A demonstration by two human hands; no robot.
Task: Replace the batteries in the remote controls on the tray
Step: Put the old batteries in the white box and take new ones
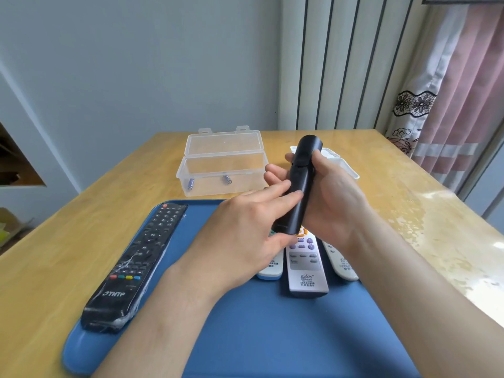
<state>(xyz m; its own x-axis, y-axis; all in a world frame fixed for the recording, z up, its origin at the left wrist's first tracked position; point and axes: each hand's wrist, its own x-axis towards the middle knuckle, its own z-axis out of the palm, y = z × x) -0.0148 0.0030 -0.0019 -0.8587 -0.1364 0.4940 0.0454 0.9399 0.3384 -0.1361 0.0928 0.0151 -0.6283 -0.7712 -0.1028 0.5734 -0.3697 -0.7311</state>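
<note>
Black, smooth, rounded remote point(300, 178) in right hand point(335, 203)

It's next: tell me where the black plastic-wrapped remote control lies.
Head view: the long black plastic-wrapped remote control lies on the left edge of the flat blue tray, left of the left hand.

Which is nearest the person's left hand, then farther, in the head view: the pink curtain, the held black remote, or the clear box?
1. The held black remote: touched by fingers of the left hand.
2. The clear box: ahead, beyond the hand.
3. The pink curtain: far right, at the back.
</note>
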